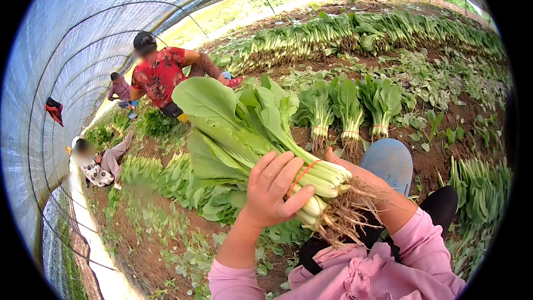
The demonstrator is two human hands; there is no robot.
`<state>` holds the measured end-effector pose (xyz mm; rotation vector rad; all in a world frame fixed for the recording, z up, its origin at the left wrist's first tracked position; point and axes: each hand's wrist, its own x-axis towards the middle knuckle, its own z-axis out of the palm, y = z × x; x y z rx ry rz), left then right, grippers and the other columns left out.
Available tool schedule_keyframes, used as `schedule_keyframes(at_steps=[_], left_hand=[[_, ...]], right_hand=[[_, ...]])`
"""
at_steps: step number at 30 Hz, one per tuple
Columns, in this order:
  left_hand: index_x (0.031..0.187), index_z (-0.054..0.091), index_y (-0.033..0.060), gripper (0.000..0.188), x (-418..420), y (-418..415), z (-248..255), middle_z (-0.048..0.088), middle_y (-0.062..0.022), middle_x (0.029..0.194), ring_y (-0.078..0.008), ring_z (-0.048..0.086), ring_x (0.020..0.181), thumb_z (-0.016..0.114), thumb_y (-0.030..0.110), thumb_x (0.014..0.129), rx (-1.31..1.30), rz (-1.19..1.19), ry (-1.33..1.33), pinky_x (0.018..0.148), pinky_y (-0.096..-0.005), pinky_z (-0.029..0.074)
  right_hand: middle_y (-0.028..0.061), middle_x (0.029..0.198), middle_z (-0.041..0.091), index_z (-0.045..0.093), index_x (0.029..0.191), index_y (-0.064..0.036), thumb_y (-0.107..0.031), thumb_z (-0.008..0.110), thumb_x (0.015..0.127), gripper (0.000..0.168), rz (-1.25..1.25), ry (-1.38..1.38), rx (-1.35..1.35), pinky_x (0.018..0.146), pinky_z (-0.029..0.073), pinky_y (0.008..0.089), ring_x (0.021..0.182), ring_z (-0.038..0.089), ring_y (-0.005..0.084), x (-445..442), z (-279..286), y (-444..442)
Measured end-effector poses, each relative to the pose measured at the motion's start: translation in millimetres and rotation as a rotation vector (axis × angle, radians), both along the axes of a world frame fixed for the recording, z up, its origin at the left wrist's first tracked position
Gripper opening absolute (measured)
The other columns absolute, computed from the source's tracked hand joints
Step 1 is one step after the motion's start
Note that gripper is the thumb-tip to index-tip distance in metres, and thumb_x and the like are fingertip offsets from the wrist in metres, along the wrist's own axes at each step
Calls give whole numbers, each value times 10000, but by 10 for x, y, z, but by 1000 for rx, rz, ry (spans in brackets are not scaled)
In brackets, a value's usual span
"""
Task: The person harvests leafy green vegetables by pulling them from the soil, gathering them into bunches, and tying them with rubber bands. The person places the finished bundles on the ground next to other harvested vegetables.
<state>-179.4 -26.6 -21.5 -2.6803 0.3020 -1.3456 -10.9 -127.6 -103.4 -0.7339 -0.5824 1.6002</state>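
A bunch of leafy greens [254, 133] with pale stalks and soil-stained roots is held up in front of me. An orange-red band [303, 178] circles its stalks. My left hand [275, 189] grips the near side, fingers over the stalks beside the band. Behind the bunch, my right hand [342, 164] supports the far side; its thumb shows but its fingers are hidden. The leaves point to the upper left, and the roots hang over my right forearm. Beyond stand three banded bunches [349, 112] on the soil, roots towards me.
A blue clog [386, 164] is close to my right forearm. Loose greens lie in rows to the left [187, 183], right [483, 191] and back [366, 33]. A person in a red shirt [160, 75] sits ahead, with two others further left. Plastic tunnel sheeting [62, 50] curves overhead.
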Motion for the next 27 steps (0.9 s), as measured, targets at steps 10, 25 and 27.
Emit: schedule_keyframes(at_steps=[10,25,27], left_hand=[[1195,322,401,464,-78,-27,-546,473,61,1208,-208,371,1246,572,479,812,217,33,30,1089,-522,136],[1386,280,63,746,-102,-459,-1122,390,-115,1364,-256,426,1213,479,559,866,-2255,-234,-290,1013,-400,345],[1392,272,75,707,25,-445,-1185,386,-109,1368,-259,420,1216,448,540,890,-2305,-376,-332,1017,-401,342]], right_hand=[[119,1245,519,407,1312,-40,-429,433,931,545,68,448,69,917,470,351,1069,558,202,-263,199,-158],[312,1236,448,171,1369,84,-603,604,752,1020,-129,-921,-206,960,399,361,1116,509,373,-327,15,-22],[377,1156,454,155,1360,109,-662,544,748,1059,-66,-1180,-226,892,440,403,1046,530,436,-400,66,-62]])
